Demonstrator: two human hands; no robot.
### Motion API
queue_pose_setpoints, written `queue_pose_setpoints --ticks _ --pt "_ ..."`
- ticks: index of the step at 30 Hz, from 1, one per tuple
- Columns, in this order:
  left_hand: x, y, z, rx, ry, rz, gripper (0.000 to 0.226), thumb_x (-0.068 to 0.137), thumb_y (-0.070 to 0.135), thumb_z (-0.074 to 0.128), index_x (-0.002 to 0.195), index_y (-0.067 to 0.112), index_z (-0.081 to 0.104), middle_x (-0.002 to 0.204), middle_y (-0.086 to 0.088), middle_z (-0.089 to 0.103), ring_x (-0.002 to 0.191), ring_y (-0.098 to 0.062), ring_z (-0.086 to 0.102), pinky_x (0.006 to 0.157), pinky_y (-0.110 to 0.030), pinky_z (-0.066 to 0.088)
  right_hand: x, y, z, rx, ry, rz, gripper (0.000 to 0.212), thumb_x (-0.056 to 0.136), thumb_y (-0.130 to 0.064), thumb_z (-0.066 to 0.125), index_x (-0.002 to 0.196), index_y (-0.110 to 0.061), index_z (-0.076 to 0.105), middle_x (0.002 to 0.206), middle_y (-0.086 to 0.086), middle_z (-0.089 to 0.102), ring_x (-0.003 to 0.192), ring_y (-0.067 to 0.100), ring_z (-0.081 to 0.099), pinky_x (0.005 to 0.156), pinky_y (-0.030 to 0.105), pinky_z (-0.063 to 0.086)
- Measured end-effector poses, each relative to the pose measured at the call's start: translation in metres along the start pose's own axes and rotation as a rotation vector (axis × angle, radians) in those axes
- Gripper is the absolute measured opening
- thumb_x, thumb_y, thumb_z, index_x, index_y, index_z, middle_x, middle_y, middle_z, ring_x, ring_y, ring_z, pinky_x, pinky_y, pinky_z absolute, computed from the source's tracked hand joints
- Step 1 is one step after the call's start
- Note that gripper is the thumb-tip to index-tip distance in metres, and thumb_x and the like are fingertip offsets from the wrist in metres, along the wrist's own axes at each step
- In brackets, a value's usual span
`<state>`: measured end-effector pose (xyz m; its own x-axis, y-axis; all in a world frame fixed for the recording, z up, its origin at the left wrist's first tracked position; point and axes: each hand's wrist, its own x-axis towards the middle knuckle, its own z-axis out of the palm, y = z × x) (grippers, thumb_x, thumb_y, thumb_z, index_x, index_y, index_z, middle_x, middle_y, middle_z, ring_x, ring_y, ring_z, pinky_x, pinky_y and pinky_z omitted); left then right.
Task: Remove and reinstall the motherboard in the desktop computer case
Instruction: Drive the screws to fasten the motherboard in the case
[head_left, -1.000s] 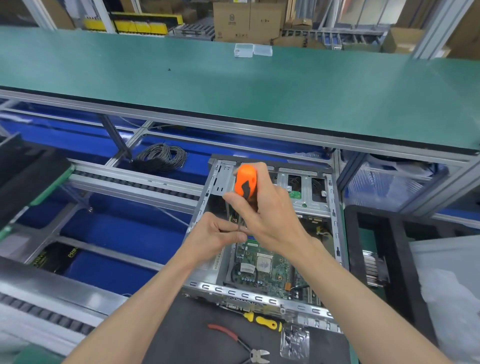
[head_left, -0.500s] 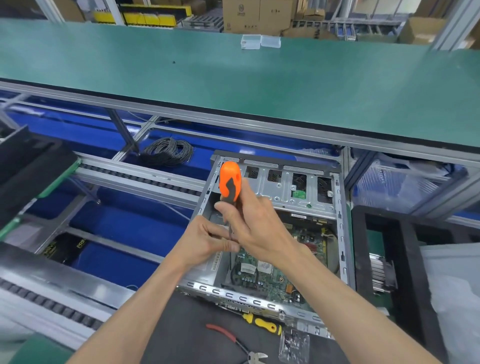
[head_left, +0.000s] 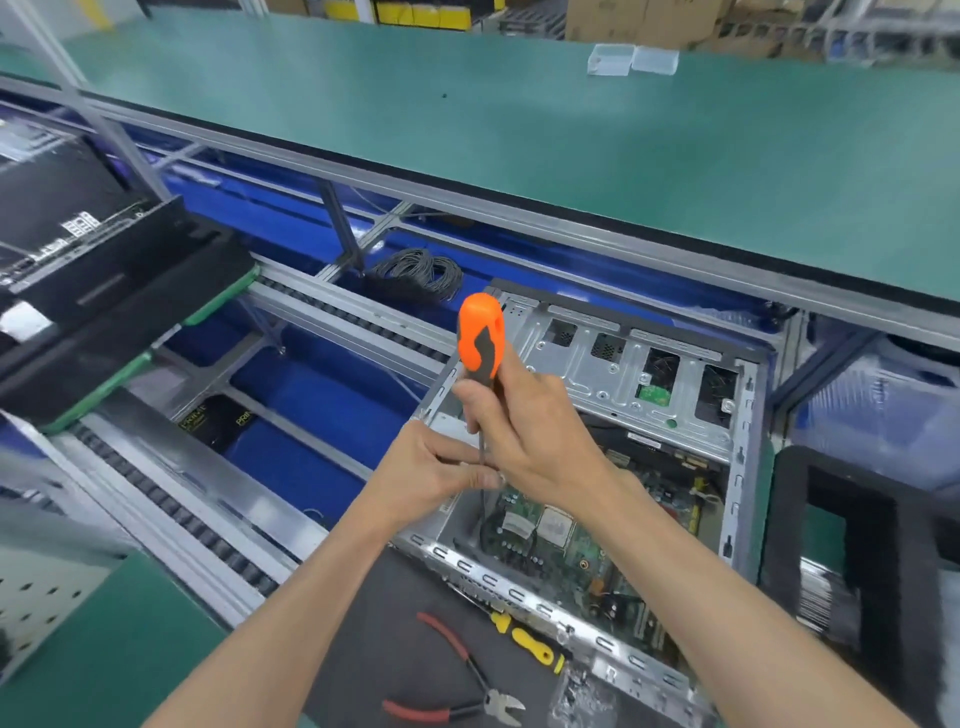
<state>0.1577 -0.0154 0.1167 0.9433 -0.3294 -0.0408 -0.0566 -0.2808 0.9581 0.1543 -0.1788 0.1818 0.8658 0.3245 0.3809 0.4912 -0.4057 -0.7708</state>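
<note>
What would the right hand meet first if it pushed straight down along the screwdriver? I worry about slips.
Probably the left hand, whose fingers pinch the shaft just below the right hand. Past it, the screwdriver tip points at the motherboard; depth is unclear.

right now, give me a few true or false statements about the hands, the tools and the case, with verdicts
1. The right hand grips the orange screwdriver. True.
2. The left hand rests flat on the green table. False: it pinches the screwdriver's shaft above the motherboard.
3. Red-handled pliers lie on the dark mat in front of the case. True.
4. The case is closed by a side panel. False: it is open, with the board showing.
5. The yellow-handled tool is inside the case. False: it lies outside, by the near rim.
</note>
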Motion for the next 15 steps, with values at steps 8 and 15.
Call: queue_pose_setpoints --ticks 8,15 --pt "-0.013 -0.001 0.003 0.132 0.038 -0.037 0.02 0.062 0.044 0.081 0.049 0.034 0.07 0.041 0.001 0.039 0.045 -0.012 0.024 0.048 -0.022 0.025 -0.003 0.007 0.004 0.061 -0.097 -0.055 0.029 0.105 -0.032 0.042 0.11 -0.004 0.048 0.066 0.01 0.059 0.056 0.026 0.052 0.057 0.04 0.042" --pt "-0.009 -0.002 0.004 0.231 -0.036 -0.062 0.029 0.064 0.038 0.078 0.043 0.041 0.058 0.042 0.015 0.039 0.043 -0.007 0.028 0.049 -0.016 0.027 -0.007 0.018 0.009 0.095 -0.16 -0.053 0.026 0.106 -0.027 0.044 0.113 -0.002 0.046 0.065 0.01 0.059 0.056 0.027 0.053 0.058 0.043 0.042"
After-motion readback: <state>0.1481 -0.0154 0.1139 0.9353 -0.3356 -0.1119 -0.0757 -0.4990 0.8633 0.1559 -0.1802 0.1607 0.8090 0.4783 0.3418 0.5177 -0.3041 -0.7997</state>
